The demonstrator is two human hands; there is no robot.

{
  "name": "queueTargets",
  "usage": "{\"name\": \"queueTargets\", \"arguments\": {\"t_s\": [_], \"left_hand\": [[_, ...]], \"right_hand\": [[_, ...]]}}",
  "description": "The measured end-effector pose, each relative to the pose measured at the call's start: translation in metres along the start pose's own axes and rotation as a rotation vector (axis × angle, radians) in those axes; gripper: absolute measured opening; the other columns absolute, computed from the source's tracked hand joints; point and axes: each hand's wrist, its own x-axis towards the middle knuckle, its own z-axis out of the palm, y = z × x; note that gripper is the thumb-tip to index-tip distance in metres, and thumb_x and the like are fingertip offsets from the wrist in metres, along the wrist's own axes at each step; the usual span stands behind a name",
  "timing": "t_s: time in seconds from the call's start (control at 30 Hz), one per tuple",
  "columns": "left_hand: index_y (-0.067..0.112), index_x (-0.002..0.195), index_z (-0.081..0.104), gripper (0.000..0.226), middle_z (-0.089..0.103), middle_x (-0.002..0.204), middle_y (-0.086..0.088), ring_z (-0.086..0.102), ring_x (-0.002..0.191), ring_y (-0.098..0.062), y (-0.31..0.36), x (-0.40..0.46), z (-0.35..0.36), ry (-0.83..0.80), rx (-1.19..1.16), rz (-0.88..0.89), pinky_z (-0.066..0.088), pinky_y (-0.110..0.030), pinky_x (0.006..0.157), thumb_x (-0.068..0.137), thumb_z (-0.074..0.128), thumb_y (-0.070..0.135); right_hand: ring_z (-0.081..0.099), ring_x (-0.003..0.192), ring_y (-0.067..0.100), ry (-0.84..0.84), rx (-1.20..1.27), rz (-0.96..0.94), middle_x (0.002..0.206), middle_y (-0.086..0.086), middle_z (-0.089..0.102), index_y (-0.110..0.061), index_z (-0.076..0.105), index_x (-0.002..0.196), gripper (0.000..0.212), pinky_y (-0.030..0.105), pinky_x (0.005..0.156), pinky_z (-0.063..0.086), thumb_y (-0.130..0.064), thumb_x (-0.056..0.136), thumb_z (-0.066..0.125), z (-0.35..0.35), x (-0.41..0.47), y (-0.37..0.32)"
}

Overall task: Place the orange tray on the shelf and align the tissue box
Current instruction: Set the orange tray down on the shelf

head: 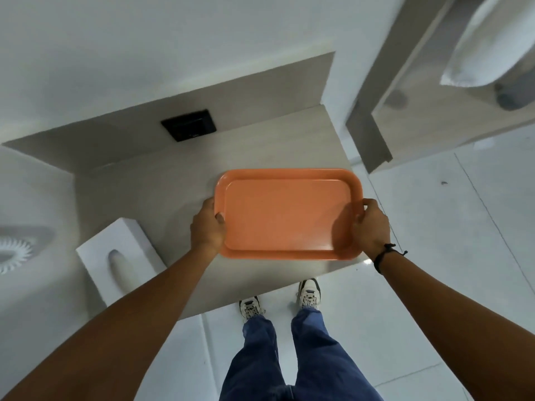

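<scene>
1. Both hands hold the orange tray [285, 215]. The left hand [208, 224] grips the left short edge, with the thumb on top of the rim. The right hand [372, 225] grips the right short edge the same way.

2. The tray is flat and sits over the right part of the shelf [162, 180]. I cannot tell if it is resting on the shelf or just above it.

3. The near right corner of the tray is close to the shelf's front edge. If the hands let go too soon, I think the tray could tip and fall to the floor [451, 256].

4. The white tissue box [121, 253] is on the left part of the shelf, apart from the tray. It sits crooked, turned at a slant to the shelf edge, and not yet lined up.

5. The tissue box is also near the front edge. A rough push when turning it could knock it off.

6. The left arm passes close by the box, so pulling that arm back fast might bump it.
</scene>
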Motion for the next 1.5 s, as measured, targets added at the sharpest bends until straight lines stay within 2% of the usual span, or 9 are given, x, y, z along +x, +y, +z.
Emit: {"name": "queueTargets", "arguments": {"t_s": [0.17, 0.37, 0.67, 0.73, 0.8, 0.9, 1.07, 1.2, 1.5], "left_hand": [[0.017, 0.15, 0.056, 0.043, 0.074, 0.129, -0.014, 0.07, 0.117, -0.039, -0.026, 0.013, -0.022, 0.114, -0.036, -0.107, 0.047, -0.037, 0.089, 0.107, 0.051, 0.013], [0.01, 0.152, 0.054, 0.044, 0.072, 0.134, -0.021, 0.068, 0.122, -0.045, -0.046, 0.038, -0.05, 0.176, 0.003, -0.16, 0.055, -0.053, 0.101, 0.108, 0.051, 0.013], [0.009, 0.153, 0.053, 0.045, 0.072, 0.133, -0.024, 0.068, 0.122, -0.047, -0.054, 0.052, -0.05, 0.207, 0.007, -0.131, 0.054, -0.051, 0.101, 0.109, 0.05, 0.013], [0.008, 0.157, 0.049, 0.048, 0.069, 0.136, -0.025, 0.066, 0.124, -0.047, -0.055, 0.052, -0.048, 0.202, 0.006, -0.118, 0.053, -0.053, 0.103, 0.11, 0.049, 0.016], [0.006, 0.161, 0.043, 0.053, 0.061, 0.146, -0.027, 0.058, 0.135, -0.047, -0.055, 0.047, -0.044, 0.224, 0.053, -0.086, 0.05, -0.057, 0.112, 0.111, 0.049, 0.022], [0.002, 0.164, 0.035, 0.064, 0.045, 0.164, -0.026, 0.04, 0.155, -0.047, -0.053, 0.021, -0.026, 0.308, 0.153, 0.069, 0.036, -0.058, 0.127, 0.111, 0.051, 0.033], [0.003, 0.173, 0.008, 0.087, 0.011, 0.182, -0.018, 0.003, 0.171, -0.035, -0.071, -0.045, 0.019, 0.193, 0.341, 0.389, 0.004, -0.047, 0.139, 0.111, 0.039, 0.057], [0.001, 0.172, 0.008, 0.094, 0.005, 0.183, -0.018, 0.002, 0.171, -0.035, -0.088, -0.072, 0.035, 0.122, 0.496, 0.462, 0.012, -0.05, 0.137, 0.109, 0.035, 0.066], [-0.002, 0.171, 0.014, 0.098, 0.011, 0.181, -0.023, 0.01, 0.169, -0.039, -0.092, -0.071, 0.032, 0.065, 0.59, 0.458, 0.019, -0.054, 0.137, 0.107, 0.035, 0.068]], "right_hand": [[0.069, 0.117, 0.047, -0.047, -0.007, -0.12, 0.13, 0.023, 0.073, -0.007, 0.055, 0.144, 0.038, 0.04, 0.086, 0.048, -0.023, 0.112, 0.043, 0.028, 0.031, -0.058], [0.066, 0.122, 0.047, -0.122, -0.047, -0.211, 0.134, 0.023, 0.072, -0.007, 0.054, 0.145, 0.04, 0.046, 0.091, 0.051, -0.015, 0.108, 0.043, 0.064, 0.054, -0.112], [0.065, 0.123, 0.048, -0.134, -0.096, -0.253, 0.134, 0.025, 0.069, -0.004, 0.052, 0.145, 0.041, 0.045, 0.09, 0.049, -0.008, 0.105, 0.044, 0.077, 0.069, -0.125], [0.062, 0.13, 0.049, -0.132, -0.096, -0.257, 0.142, 0.026, 0.064, -0.004, 0.047, 0.153, 0.048, 0.052, 0.099, 0.053, -0.007, 0.105, 0.045, 0.077, 0.065, -0.126], [0.056, 0.136, 0.051, -0.089, -0.13, -0.319, 0.152, 0.03, 0.053, -0.002, 0.038, 0.161, 0.057, 0.058, 0.111, 0.049, -0.011, 0.106, 0.049, 0.076, 0.054, -0.123], [0.049, 0.143, 0.05, -0.003, -0.285, -0.604, 0.159, 0.03, 0.046, -0.002, 0.035, 0.164, 0.06, 0.059, 0.119, 0.045, -0.02, 0.109, 0.048, 0.075, 0.024, -0.104], [0.029, 0.166, 0.04, -0.152, -0.473, -0.938, 0.178, 0.021, 0.031, -0.003, 0.027, 0.17, 0.064, 0.05, 0.134, 0.029, -0.031, 0.115, 0.042, 0.084, -0.026, -0.053], [0.027, 0.167, 0.038, -0.177, -0.624, -1.025, 0.18, 0.02, 0.025, -0.001, 0.024, 0.171, 0.069, 0.052, 0.135, 0.031, -0.039, 0.114, 0.032, 0.088, -0.038, -0.02], [0.026, 0.167, 0.039, -0.147, -0.766, -1.083, 0.181, 0.022, 0.022, 0.0, 0.022, 0.171, 0.072, 0.054, 0.134, 0.033, -0.04, 0.114, 0.039, 0.092, -0.031, -0.009]]}}
